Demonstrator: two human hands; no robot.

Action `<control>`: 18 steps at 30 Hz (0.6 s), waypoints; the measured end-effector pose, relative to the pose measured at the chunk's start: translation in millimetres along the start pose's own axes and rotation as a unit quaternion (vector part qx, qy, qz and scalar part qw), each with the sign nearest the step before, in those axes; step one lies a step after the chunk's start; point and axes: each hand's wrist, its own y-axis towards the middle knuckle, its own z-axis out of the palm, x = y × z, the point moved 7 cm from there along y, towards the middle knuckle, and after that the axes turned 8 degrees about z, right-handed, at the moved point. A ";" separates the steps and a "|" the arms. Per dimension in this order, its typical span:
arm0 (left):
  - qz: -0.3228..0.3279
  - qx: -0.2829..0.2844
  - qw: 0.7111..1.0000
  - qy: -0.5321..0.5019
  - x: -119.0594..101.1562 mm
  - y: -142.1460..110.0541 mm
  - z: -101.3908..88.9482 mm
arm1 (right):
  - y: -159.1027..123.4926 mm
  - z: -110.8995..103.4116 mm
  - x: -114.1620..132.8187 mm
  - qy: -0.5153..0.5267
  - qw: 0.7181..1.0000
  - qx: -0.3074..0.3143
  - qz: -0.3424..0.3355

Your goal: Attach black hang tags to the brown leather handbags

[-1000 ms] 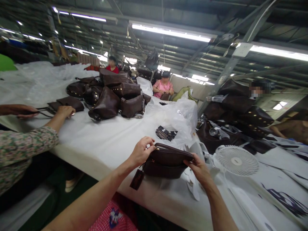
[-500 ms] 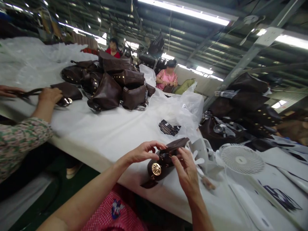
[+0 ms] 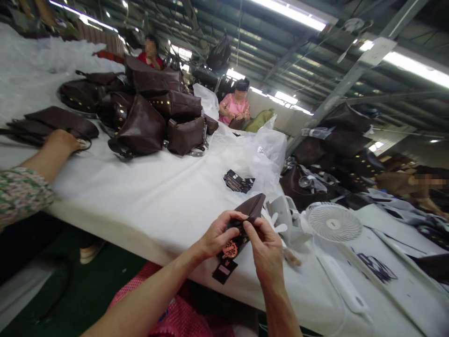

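Observation:
Both my hands grip a small dark brown leather bag (image 3: 251, 209) just above the white-covered table (image 3: 147, 196) near its front edge. My left hand (image 3: 219, 234) wraps around the bag's near side, fingers closed on it. My right hand (image 3: 267, 250) pinches the bag from the right, by a round gold metal ornament (image 3: 230, 248). A dark hang tag (image 3: 224, 270) dangles below the bag. The bag stands tilted, one corner pointing up.
A pile of brown bags (image 3: 147, 117) lies at the back left, where a co-worker's hand (image 3: 61, 140) rests on a flat bag (image 3: 56, 124). Clear plastic bags (image 3: 256, 159), black tags (image 3: 238, 181), a small white fan (image 3: 333, 222) and more dark bags (image 3: 336, 154) sit to the right.
I have turned the bag from lying flat to standing on edge, and both hands have closed in on its ornament end. The view has shifted; the co-worker's hand stays on the flat bag.

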 end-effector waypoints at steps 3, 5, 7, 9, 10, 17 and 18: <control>0.009 -0.021 0.999 0.035 -1.3 -1.2 6.6 | -8.4 -5.5 6.1 -0.089 0.994 -0.037 -0.045; 0.004 -0.032 0.998 0.061 -1.1 -1.5 8.0 | -13.1 -6.9 13.1 -0.145 0.983 -0.065 -0.092; -0.005 -0.035 0.997 0.074 -0.4 -1.1 7.6 | -16.2 -6.3 16.9 -0.167 0.974 -0.085 -0.124; -0.006 -0.032 0.996 0.081 -0.3 0.7 5.8 | -18.1 -5.9 16.6 -0.164 0.972 -0.094 -0.139; -0.002 -0.026 0.996 0.085 -0.8 2.2 4.7 | -18.6 -5.5 15.3 -0.161 0.972 -0.092 -0.143; 0.033 0.038 0.996 0.078 -7.0 13.5 4.7 | -15.9 -9.5 13.0 -0.179 0.965 0.004 -0.193; 0.030 0.036 0.996 0.082 -7.4 14.1 4.6 | -13.9 -11.1 14.2 -0.180 0.963 0.019 -0.198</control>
